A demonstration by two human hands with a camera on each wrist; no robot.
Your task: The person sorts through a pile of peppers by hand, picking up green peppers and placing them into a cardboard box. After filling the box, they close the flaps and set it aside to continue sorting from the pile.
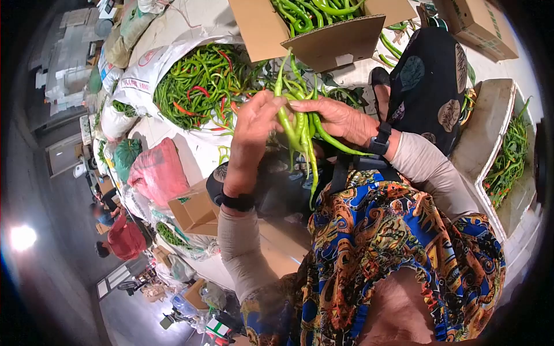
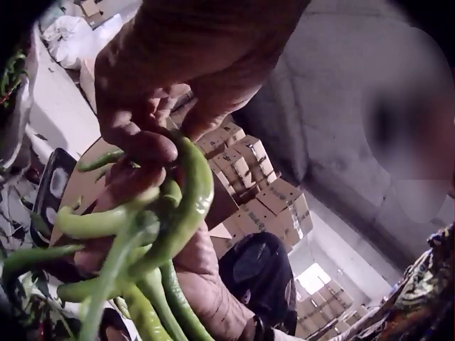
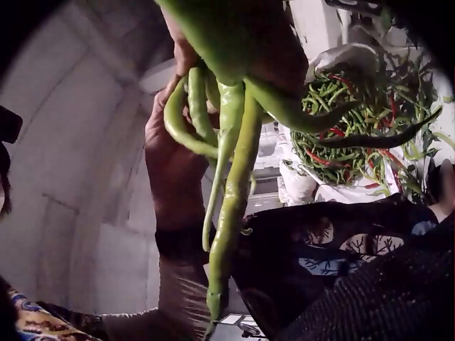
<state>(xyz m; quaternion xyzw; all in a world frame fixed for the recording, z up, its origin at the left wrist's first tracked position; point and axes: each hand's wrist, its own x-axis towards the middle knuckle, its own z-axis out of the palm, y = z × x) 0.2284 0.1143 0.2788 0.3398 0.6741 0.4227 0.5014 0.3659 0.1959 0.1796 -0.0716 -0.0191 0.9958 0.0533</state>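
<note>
Between both hands hangs a bunch of long green chili peppers [image 1: 303,130], their tips dangling over the lap in the head view. My right hand [image 1: 340,118] grips the bunch, thumb across the top. At its left side, the fingers of my left hand [image 1: 254,130] pinch one pale green pepper [image 1: 285,118]. The left wrist view has this left hand [image 2: 199,64] above, fingertips at the stem end of a curved pepper [image 2: 188,206]. Several peppers [image 3: 234,170] hang below the right hand [image 3: 270,42] in the right wrist view, where they partly cover the left hand.
A white sack [image 1: 138,78] spills green and red peppers [image 1: 199,86] at front left. Straight ahead stands an open cardboard box [image 1: 340,49] holding green peppers. At right is a white foam box [image 1: 470,138] with more peppers. A red sack [image 1: 158,173] and an open carton [image 1: 193,210] lie left.
</note>
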